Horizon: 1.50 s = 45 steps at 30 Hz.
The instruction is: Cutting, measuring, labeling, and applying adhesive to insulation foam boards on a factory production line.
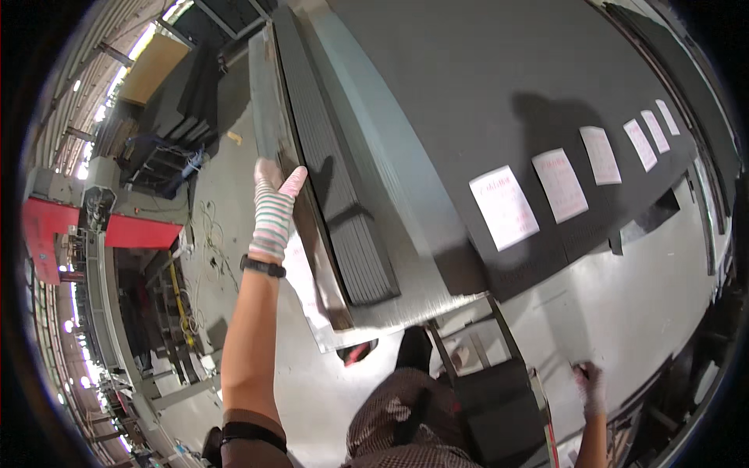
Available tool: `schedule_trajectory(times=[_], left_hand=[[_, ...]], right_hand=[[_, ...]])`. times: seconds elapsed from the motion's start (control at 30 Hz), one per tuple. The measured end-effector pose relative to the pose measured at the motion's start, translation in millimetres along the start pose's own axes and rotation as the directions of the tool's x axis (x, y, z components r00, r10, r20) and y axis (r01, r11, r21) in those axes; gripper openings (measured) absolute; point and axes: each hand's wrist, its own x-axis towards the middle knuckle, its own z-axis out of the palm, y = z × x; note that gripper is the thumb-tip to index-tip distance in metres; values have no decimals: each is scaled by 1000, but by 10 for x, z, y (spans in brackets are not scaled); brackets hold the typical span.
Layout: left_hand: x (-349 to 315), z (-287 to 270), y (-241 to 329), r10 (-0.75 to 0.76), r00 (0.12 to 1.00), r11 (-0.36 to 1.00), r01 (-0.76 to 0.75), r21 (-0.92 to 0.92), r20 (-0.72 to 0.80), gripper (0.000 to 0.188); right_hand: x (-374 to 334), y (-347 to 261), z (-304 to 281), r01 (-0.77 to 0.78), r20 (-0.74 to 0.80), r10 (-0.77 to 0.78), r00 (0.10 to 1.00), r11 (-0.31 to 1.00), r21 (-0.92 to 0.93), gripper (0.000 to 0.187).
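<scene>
My left hand (277,207), in a striped knitted glove, is at the left edge of a thin dark panel (316,269), fingers on the outer side and thumb against the rim. Beside it lies a stack of long dark grey strips (363,261) on a pale sheet (425,277). My right hand (591,388), also gloved, hangs low at the right, away from the stacks. Its fingers look curled; something small and dark shows at them, too blurred to name.
A wide dark board (460,86) at the right bears several white paper sheets (504,207). A black frame-like stand (499,398) is by my legs. Left are red panels (144,232), cables on the floor (209,249) and leaning dark boards (179,101).
</scene>
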Motion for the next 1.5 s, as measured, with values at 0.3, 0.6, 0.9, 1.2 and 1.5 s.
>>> schedule_trajectory(times=[0.3,0.6,0.9,1.2,1.5], left_hand=[[590,482,-257,-95,973,991,112,-72,208,104],[323,1391,205,10,996,999,-7,-33,85,96],[-3029,401,523,188,859,887,-356,292,477,72],[-4237,459,42,-371,483,416,850,-323,793,57],[-4080,-26,-357,-166,457,-145,865,-480,874,57]], right_hand=[[-558,816,-133,-271,-39,282,959,948,168,5],[-681,-853,-145,-239,-81,228,970,952,-189,18],[-1360,-692,-249,-45,127,45,991,999,-1,44],[-2623,950,-754,165,676,311,668,824,-542,139],[-3520,-211,-96,-27,314,117,942,960,-278,111]])
